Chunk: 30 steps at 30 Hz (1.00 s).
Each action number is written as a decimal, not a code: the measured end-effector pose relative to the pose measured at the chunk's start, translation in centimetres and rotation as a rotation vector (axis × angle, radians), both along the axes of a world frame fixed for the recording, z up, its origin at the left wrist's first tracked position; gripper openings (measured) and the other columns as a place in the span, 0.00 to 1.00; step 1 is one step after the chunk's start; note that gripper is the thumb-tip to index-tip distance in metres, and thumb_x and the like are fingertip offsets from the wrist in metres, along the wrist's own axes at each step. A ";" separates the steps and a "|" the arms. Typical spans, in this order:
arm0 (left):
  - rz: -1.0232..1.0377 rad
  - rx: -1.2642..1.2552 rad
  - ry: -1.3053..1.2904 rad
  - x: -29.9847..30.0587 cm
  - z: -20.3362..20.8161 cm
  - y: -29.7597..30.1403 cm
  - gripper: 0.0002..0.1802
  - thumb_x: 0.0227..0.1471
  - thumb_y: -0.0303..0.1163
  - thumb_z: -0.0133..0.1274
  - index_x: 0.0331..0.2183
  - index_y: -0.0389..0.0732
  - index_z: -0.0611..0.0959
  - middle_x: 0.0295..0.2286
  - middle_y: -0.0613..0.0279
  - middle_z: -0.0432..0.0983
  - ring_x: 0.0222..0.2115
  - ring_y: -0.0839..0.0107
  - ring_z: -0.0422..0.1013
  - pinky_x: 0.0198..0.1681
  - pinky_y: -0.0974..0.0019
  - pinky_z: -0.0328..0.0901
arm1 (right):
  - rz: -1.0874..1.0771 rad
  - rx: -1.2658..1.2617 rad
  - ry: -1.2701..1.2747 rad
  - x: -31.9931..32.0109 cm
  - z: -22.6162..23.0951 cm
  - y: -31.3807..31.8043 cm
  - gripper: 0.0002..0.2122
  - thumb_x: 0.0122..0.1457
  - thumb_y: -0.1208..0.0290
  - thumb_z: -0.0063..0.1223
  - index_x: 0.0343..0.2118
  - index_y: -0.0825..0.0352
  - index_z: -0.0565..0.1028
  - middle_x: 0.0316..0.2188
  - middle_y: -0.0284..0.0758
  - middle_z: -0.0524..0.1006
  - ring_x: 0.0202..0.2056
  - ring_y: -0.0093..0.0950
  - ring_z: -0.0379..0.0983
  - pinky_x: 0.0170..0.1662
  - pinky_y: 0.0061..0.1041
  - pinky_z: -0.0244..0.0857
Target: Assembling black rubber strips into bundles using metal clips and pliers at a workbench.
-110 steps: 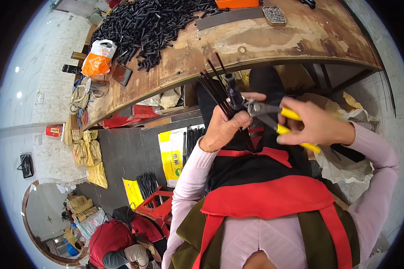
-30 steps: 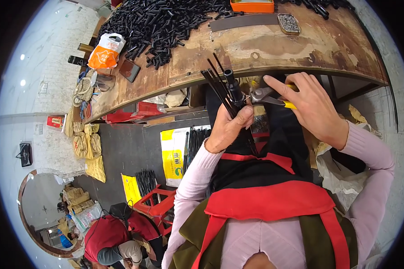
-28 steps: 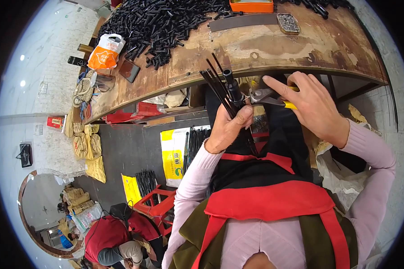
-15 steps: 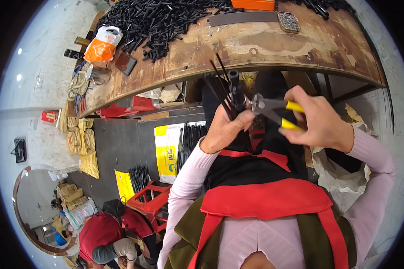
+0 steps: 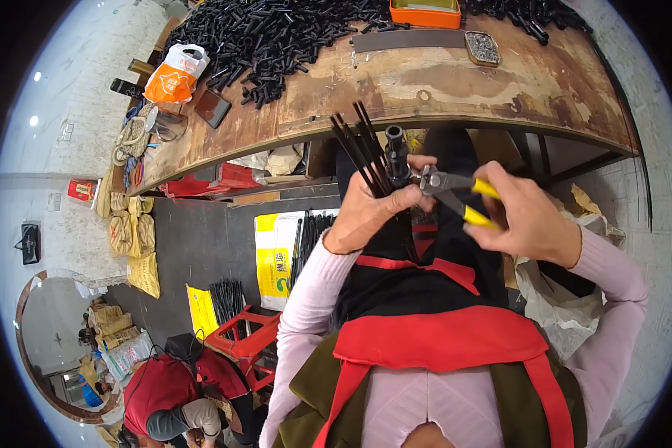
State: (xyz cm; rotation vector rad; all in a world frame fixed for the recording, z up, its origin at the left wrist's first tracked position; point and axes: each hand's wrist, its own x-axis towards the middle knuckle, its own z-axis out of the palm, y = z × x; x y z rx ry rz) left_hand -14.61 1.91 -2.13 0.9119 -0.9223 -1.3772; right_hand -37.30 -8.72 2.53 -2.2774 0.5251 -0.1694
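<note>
In front of my lap, my left hand (image 5: 369,211) is closed round several thin black rods (image 5: 360,149) and a black tubular fitting (image 5: 396,153). The rods fan upward past the fingers, and the fitting stands upright beside them with its hollow end up. My right hand (image 5: 529,216) grips a pair of pliers (image 5: 455,190) by its yellow handles. The plier head is against the right side of the fitting, close to my left thumb. Whether the jaws bite on something there is too small to tell.
A wooden table (image 5: 336,112) stands ahead, bearing a heap of black tubular pieces (image 5: 276,45), an orange box (image 5: 425,16), a small tin (image 5: 483,48) and a phone (image 5: 212,109). A red stool (image 5: 250,332) is at lower left, near a crouching co-worker (image 5: 164,396). A white sack (image 5: 560,299) lies right.
The view has shifted slightly. My right hand and the pliers have moved a little down, still at the fitting. The rod tips show more spread out.
</note>
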 end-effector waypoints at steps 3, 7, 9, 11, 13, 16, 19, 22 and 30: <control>0.057 0.033 -0.134 0.0 0.6 -0.3 0.24 0.54 0.32 0.60 0.50 0.33 0.74 0.26 0.69 0.72 0.23 0.82 0.65 0.28 0.76 0.60 | -0.054 -0.500 -0.254 -0.4 -0.7 -0.1 0.26 0.48 0.76 0.59 0.51 0.72 0.65 0.40 0.47 0.71 0.39 0.45 0.70 0.42 0.34 0.68; -0.031 -0.009 -0.088 0.4 0.8 -0.8 0.25 0.51 0.36 0.64 0.48 0.34 0.77 0.26 0.71 0.71 0.23 0.84 0.64 0.27 0.77 0.59 | 0.069 -0.323 -0.162 -0.7 1.9 -1.1 0.21 0.51 0.79 0.56 0.49 0.74 0.65 0.27 0.42 0.74 0.25 0.40 0.75 0.31 0.32 0.70; -0.175 -0.010 -0.082 0.7 0.8 -1.0 0.24 0.50 0.37 0.64 0.46 0.35 0.80 0.26 0.72 0.70 0.23 0.84 0.64 0.26 0.77 0.59 | 0.092 0.965 0.213 -0.9 3.1 -1.5 0.16 0.52 0.80 0.55 0.44 0.73 0.66 0.19 0.37 0.73 0.15 0.31 0.72 0.21 0.28 0.67; -0.213 -0.023 -0.103 0.8 0.7 -0.9 0.24 0.48 0.39 0.66 0.44 0.35 0.81 0.27 0.71 0.71 0.23 0.83 0.64 0.26 0.77 0.58 | 0.017 1.274 0.447 -0.6 3.1 -0.9 0.14 0.53 0.76 0.55 0.40 0.73 0.67 0.21 0.35 0.74 0.16 0.25 0.72 0.19 0.23 0.63; -0.157 -0.022 -0.152 0.6 0.6 -0.7 0.24 0.49 0.37 0.65 0.45 0.35 0.80 0.25 0.72 0.71 0.23 0.83 0.63 0.26 0.77 0.58 | 0.040 0.329 0.299 -0.9 3.2 -0.1 0.15 0.55 0.72 0.55 0.41 0.73 0.67 0.26 0.37 0.75 0.22 0.29 0.74 0.25 0.27 0.66; -0.047 -0.012 -0.176 0.2 0.6 -0.8 0.21 0.52 0.36 0.61 0.46 0.35 0.80 0.22 0.72 0.69 0.22 0.84 0.62 0.26 0.77 0.58 | -0.017 -0.552 -0.144 -0.8 3.5 -0.2 0.14 0.58 0.73 0.52 0.46 0.70 0.68 0.28 0.41 0.75 0.24 0.41 0.73 0.32 0.31 0.68; -0.076 -0.035 -0.173 0.3 0.4 -0.9 0.24 0.51 0.39 0.62 0.46 0.35 0.80 0.23 0.72 0.69 0.22 0.84 0.62 0.26 0.77 0.58 | -0.001 0.050 0.189 -1.0 4.9 -1.0 0.13 0.59 0.78 0.49 0.46 0.72 0.67 0.21 0.40 0.74 0.20 0.36 0.74 0.26 0.29 0.67; -0.127 -0.066 -0.149 0.8 0.3 -0.8 0.25 0.50 0.42 0.63 0.46 0.35 0.80 0.23 0.72 0.69 0.22 0.84 0.63 0.26 0.77 0.58 | 0.002 0.906 0.331 -0.7 5.3 -1.8 0.15 0.56 0.76 0.54 0.45 0.72 0.67 0.15 0.37 0.72 0.15 0.27 0.72 0.19 0.23 0.63; -0.059 -0.045 -0.160 1.4 0.2 -0.9 0.28 0.51 0.44 0.63 0.48 0.35 0.78 0.20 0.72 0.69 0.21 0.83 0.64 0.25 0.77 0.58 | -0.026 -0.330 -0.119 0.4 1.8 0.2 0.17 0.51 0.74 0.60 0.43 0.71 0.68 0.30 0.40 0.72 0.29 0.35 0.73 0.31 0.29 0.65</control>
